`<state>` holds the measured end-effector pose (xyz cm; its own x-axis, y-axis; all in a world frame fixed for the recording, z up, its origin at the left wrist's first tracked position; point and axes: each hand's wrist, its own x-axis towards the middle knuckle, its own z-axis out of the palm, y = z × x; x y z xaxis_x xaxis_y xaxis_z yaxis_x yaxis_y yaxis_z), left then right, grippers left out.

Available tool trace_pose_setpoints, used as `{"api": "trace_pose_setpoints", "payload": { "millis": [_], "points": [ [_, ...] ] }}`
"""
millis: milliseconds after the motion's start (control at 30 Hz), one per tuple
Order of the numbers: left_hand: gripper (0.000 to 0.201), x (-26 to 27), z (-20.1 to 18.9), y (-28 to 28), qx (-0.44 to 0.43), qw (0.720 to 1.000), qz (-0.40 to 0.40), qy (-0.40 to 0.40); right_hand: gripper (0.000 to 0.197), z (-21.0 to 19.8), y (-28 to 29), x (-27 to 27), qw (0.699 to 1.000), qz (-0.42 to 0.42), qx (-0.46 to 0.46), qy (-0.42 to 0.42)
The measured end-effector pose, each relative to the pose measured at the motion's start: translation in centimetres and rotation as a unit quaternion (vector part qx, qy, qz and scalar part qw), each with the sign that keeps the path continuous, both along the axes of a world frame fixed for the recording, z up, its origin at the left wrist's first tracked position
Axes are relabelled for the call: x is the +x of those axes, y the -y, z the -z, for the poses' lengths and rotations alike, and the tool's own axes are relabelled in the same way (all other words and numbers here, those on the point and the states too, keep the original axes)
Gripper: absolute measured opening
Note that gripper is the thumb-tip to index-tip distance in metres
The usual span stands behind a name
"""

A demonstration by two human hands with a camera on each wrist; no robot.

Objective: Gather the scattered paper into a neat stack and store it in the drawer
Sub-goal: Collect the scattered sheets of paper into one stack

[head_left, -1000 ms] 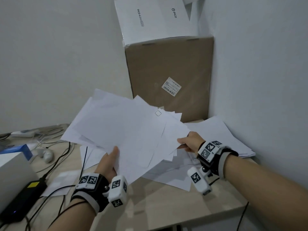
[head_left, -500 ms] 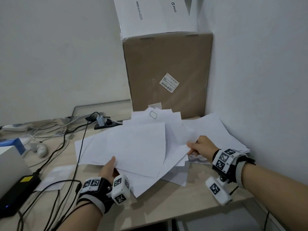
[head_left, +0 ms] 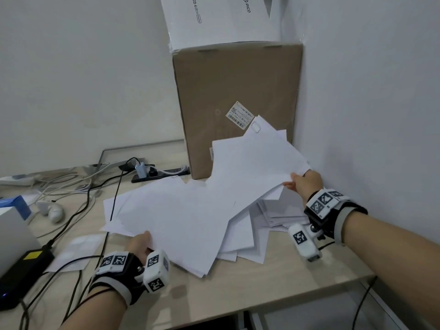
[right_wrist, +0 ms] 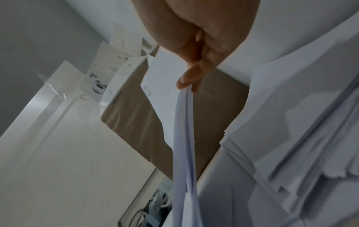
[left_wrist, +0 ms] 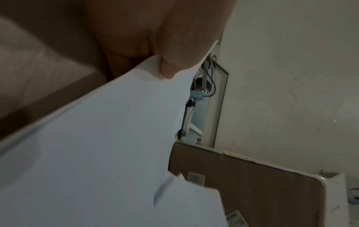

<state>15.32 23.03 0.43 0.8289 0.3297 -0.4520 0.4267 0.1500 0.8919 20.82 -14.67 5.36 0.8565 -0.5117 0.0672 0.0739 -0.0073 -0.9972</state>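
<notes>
A loose fan of white paper sheets (head_left: 190, 217) is held between both hands over the light wooden desk (head_left: 273, 277). My left hand (head_left: 140, 244) grips the near left edge, thumb on top (left_wrist: 174, 66) of the sheets (left_wrist: 87, 153). My right hand (head_left: 302, 184) pinches the far right edge of the sheets (right_wrist: 184, 122) between thumb and fingers (right_wrist: 186, 79), lifting that side. More white sheets (head_left: 281, 215) lie in a pile on the desk beneath, also seen in the right wrist view (right_wrist: 301, 138). No drawer shows in any view.
A tall cardboard box (head_left: 238, 96) stands in the corner with a white carton (head_left: 221, 17) on top. A power strip (head_left: 159, 173), cables (head_left: 71, 182) and a black adapter (head_left: 26, 265) crowd the desk's left. The wall (head_left: 369, 91) is close on the right.
The held sheets came down from in front of the box toward the desk and shifted right. My right hand moved right and now lifts its edge higher than the left.
</notes>
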Motion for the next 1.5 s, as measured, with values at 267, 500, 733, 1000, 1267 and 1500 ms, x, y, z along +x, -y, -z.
{"api": "trace_pose_setpoints", "payload": {
  "millis": [267, 500, 733, 1000, 1267, 1500],
  "points": [
    [0.029, 0.5, 0.2, -2.8, 0.057, 0.994, 0.063, -0.073, 0.009, -3.5, 0.2, 1.3, 0.989, 0.048, 0.126, 0.067],
    [0.035, 2.3, 0.6, -3.4, 0.124, 0.980, 0.133, -0.083, 0.015, -4.2, -1.7, 2.5, 0.994, -0.056, 0.088, 0.021],
    [0.032, 5.8, 0.8, -5.0, 0.131, 0.979, 0.144, -0.066, 0.007, -1.0, -2.0, 5.0, 0.957, -0.189, -0.178, -0.129],
    [0.043, 7.7, 0.2, -4.7, 0.061, 0.991, 0.121, -0.025, 0.012, 0.3, -6.4, 7.7, 0.833, -0.303, -0.409, -0.216],
    [0.020, 7.1, -1.1, -4.4, 0.067, 0.967, 0.241, -0.055, 0.059, 1.6, -10.4, 10.2, 0.854, -0.339, -0.327, -0.220],
    [0.039, 8.6, 3.2, -5.6, 0.109, 0.979, 0.168, -0.029, 0.064, 3.5, -9.0, 9.0, 0.846, -0.300, -0.372, -0.237]
  ]
}}
